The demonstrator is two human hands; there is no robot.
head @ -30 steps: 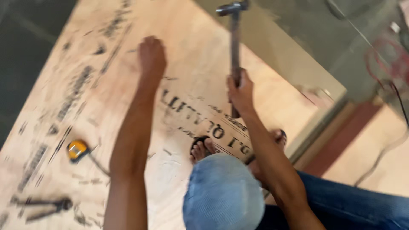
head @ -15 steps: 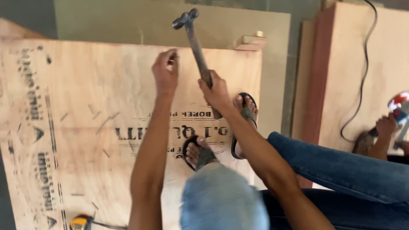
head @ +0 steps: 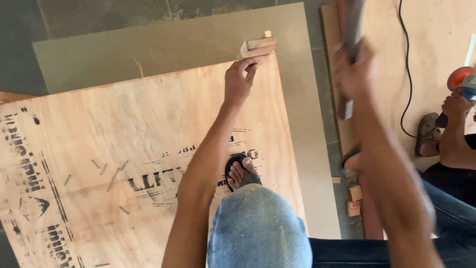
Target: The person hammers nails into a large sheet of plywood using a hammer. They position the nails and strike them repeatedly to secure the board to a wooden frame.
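Up right, right hand (head: 354,74) raised hammer (head: 349,30) higher, blurred.

You're looking down on a dark grey stone floor (head: 99,20), a flat olive-grey board (head: 307,149) laid on it at the far side, another pale wooden sheet (head: 431,39) at far right, a black cable (head: 409,74) trailing across it, soft even daylight.

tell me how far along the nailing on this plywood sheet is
Done: the plywood sheet lies flat, pinned under a sandalled foot. In hand: the left hand pinches something too small to tell at the far edge by a small wood block; the right hand holds a blurred hammer raised. Left: the strike.
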